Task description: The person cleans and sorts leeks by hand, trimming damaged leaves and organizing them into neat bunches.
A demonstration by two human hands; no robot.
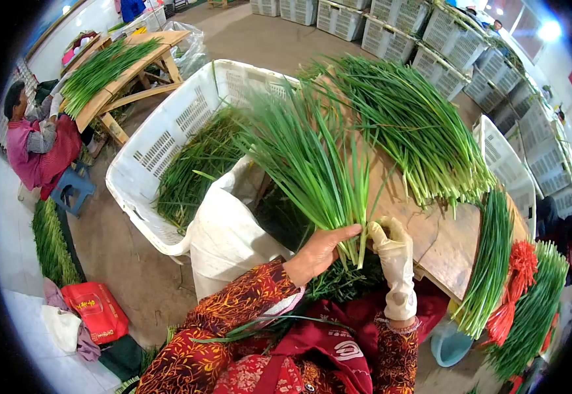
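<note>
My left hand (pixel 319 255), bare, is closed around the lower stalks of a bunch of garlic chives (pixel 312 164). The leaves fan up and away, and their tips are blurred. Beside the stalk ends is my right hand (pixel 391 253) in a pale glove, thumb and fingers curled together against the bunch's right edge. Whatever is between those fingertips is too small to make out. A large pile of chives (pixel 411 131) lies on the wooden board (pixel 447 246) ahead. Another bundle of chives (pixel 489 262) rests on the board's right edge.
A white crate (pixel 168 141) with loose greens stands at left, a white sack (pixel 227 236) beside it. Red ties (pixel 514 289) hang at right near a light-blue basin (pixel 449 345). Across the aisle a person (pixel 36 138) sits at another board. Stacked crates (pixel 391 39) line the back.
</note>
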